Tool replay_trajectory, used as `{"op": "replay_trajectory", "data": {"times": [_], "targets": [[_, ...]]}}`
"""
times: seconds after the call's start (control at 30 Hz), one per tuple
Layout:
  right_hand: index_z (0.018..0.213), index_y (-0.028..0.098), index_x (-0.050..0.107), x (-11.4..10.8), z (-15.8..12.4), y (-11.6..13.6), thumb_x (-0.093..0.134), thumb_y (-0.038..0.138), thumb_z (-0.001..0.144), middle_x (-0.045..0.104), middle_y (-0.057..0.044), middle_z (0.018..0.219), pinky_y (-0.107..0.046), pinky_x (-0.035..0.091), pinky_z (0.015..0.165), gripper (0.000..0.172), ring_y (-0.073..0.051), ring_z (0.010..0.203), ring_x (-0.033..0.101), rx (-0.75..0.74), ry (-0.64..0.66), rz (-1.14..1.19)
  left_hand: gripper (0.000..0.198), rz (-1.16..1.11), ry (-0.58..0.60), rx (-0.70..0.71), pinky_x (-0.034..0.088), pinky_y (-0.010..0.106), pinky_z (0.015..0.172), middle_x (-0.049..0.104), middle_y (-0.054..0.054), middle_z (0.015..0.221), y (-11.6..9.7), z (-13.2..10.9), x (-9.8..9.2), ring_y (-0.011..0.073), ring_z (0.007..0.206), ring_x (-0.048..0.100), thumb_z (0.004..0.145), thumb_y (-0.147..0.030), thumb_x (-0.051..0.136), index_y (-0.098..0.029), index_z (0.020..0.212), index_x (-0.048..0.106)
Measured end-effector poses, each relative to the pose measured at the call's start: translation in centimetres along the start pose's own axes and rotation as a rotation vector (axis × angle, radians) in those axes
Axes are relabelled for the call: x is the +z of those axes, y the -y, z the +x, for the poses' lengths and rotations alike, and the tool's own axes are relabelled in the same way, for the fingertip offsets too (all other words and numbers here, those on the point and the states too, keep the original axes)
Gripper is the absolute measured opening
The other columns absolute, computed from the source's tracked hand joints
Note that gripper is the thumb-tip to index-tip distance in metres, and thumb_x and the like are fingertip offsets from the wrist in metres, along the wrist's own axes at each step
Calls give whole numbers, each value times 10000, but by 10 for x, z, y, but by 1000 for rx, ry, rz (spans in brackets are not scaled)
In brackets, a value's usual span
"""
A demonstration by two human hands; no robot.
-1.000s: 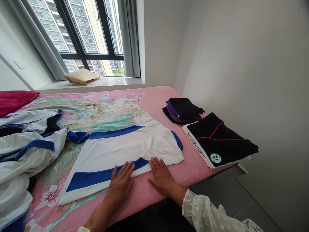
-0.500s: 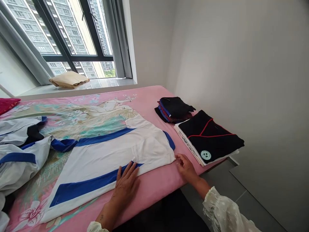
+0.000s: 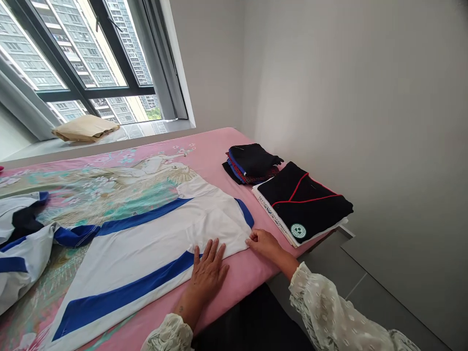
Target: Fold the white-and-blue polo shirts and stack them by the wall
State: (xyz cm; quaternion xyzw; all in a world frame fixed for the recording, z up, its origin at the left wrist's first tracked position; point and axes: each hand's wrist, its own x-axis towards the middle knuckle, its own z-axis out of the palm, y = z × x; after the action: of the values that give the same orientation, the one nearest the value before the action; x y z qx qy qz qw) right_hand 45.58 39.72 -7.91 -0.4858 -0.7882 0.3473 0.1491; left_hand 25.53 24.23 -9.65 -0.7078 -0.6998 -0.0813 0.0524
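A white shirt [image 3: 153, 253] with blue side panels and a blue neck edge lies spread on the pink patterned bed sheet. Flat on its near edge, by the end of the blue panel, rests my left hand [image 3: 209, 270], fingers stretched out and slightly apart. The thumb and fingers of my right hand [image 3: 266, 245] pinch the shirt's near corner, just below the blue neck edge. One short sleeve [image 3: 195, 187] reaches out on the far side; a sleeve on the near side does not show.
Right of the shirt sit a folded black garment with red piping [image 3: 310, 200] on white ones, and a smaller dark folded stack [image 3: 254, 161]. Crumpled white-and-blue clothes [image 3: 29, 263] lie left. A brown paper package [image 3: 86, 127] rests on the windowsill.
My left hand has slid right along the shirt's near edge. My right hand has closed in on the shirt's corner. The view has turned slightly right.
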Motion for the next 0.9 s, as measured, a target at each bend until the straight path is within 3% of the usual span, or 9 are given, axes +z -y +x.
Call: {"op": "replay_trajectory", "data": {"times": [0.17, 0.27, 0.37, 0.43, 0.5, 0.6, 0.7, 0.8, 0.9], "targets": [[839, 196, 584, 4, -18, 11, 515, 250, 805, 636, -49, 883, -290, 416, 719, 94, -181, 813, 581, -24, -154, -75, 611, 31, 52, -147, 84, 576, 1121, 294, 101, 1515, 3, -2, -8, 314, 1402, 222, 867, -543, 399, -261, 1409, 372], [935, 192, 580, 11, -32, 26, 446, 201, 857, 628, -72, 977, -343, 427, 878, 156, -201, 961, 564, -337, -243, -72, 686, 53, 82, -246, 119, 573, 1114, 295, 147, 1508, 2, 2, -16, 339, 1396, 227, 831, -595, 426, -227, 1408, 382], [1052, 188, 585, 23, -34, 52, 410, 161, 876, 620, -81, 1114, -401, 359, 1037, 250, -208, 1140, 508, -655, -171, -47, 604, 29, 135, -260, 135, 580, 1108, 382, 138, 1467, 5, 13, -31, 318, 1358, 322, 852, -574, 396, -254, 1361, 451], [1102, 190, 584, 34, -25, 70, 401, 134, 873, 613, -69, 1167, -412, 323, 1084, 299, -199, 1202, 477, -742, -110, -46, 495, 6, 149, -273, 121, 554, 1125, 443, 101, 1434, 11, 21, -40, 261, 1333, 374, 913, -474, 301, -266, 1315, 502], [1126, 190, 587, 45, -11, 85, 385, 120, 875, 614, -58, 1184, -383, 310, 1101, 329, -177, 1227, 462, -765, -64, -53, 480, -4, 155, -323, 97, 546, 1135, 422, 75, 1452, 21, 26, -43, 233, 1358, 336, 936, -389, 237, -260, 1324, 489], [1216, 172, 559, 60, 14, 94, 374, 175, 903, 567, -71, 1287, -365, 253, 1130, 364, -167, 1300, 392, -724, 53, -162, 545, -11, 188, -460, 107, 597, 1110, 259, 87, 1531, 33, 23, -35, 281, 1412, 205, 910, -465, 300, -254, 1407, 372], [1379, 122, 413, 69, 31, 92, 429, 328, 907, 363, -135, 1467, -469, 163, 1143, 515, -245, 1386, 252, -477, 118, -357, 700, -6, 187, -593, 102, 600, 1105, 178, 136, 1547, 37, 15, -24, 310, 1424, 141, 851, -569, 381, -218, 1449, 281], [1434, 108, 320, 71, 37, 92, 428, 390, 905, 241, -157, 1515, -528, 109, 1131, 609, -287, 1409, 171, -299, 67, -455, 796, -25, 183, -678, 126, 585, 1106, 200, 190, 1531, 36, 14, -23, 330, 1418, 154, 809, -586, 441, -142, 1449, 275], [1415, 135, 362, 71, 42, 99, 335, 315, 942, 289, -111, 1506, -466, 76, 1152, 507, -220, 1413, 175, -472, 20, -454, 651, -29, 111, -570, 135, 541, 1123, 142, 133, 1554, 40, 20, -30, 286, 1430, 121, 866, -437, 387, -162, 1448, 285]]}}
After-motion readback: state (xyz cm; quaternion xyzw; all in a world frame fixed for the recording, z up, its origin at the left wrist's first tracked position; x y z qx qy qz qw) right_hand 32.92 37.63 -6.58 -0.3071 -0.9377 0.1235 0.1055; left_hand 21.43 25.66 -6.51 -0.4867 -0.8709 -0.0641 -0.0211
